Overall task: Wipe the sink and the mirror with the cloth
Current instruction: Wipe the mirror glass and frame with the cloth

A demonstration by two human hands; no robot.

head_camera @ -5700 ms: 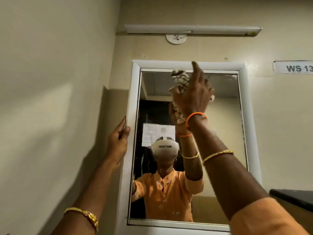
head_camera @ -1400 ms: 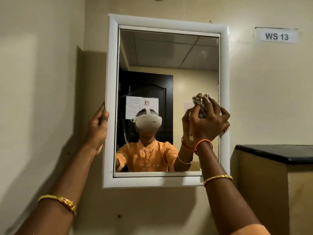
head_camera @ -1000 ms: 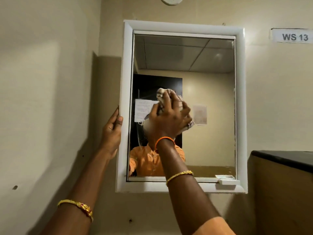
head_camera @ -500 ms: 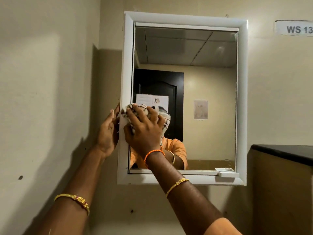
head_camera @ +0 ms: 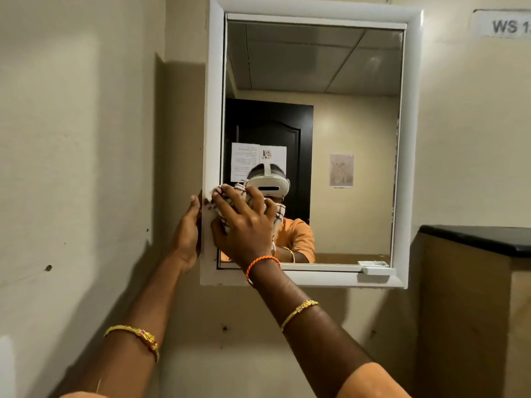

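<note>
A white-framed mirror (head_camera: 408, 139) hangs on the wall in front of me. My right hand (head_camera: 244, 228) presses a bunched checked cloth (head_camera: 277, 212) against the lower left of the glass, over the left frame edge. My left hand (head_camera: 188, 234) grips the outer left side of the frame, just beside the right hand. The glass reflects a person in an orange shirt, a dark door and the ceiling. The sink is out of view.
A side wall (head_camera: 71, 168) closes in on the left, meeting the mirror wall at a corner. A cabinet with a black top (head_camera: 474, 239) stands at the right, below a label reading "WS 1" (head_camera: 505, 25). A small white catch (head_camera: 376, 270) sits on the mirror's lower right.
My right hand has swept the cloth from the right side of the glass across to the lower left edge. The left hand has stayed on the frame's left side.
</note>
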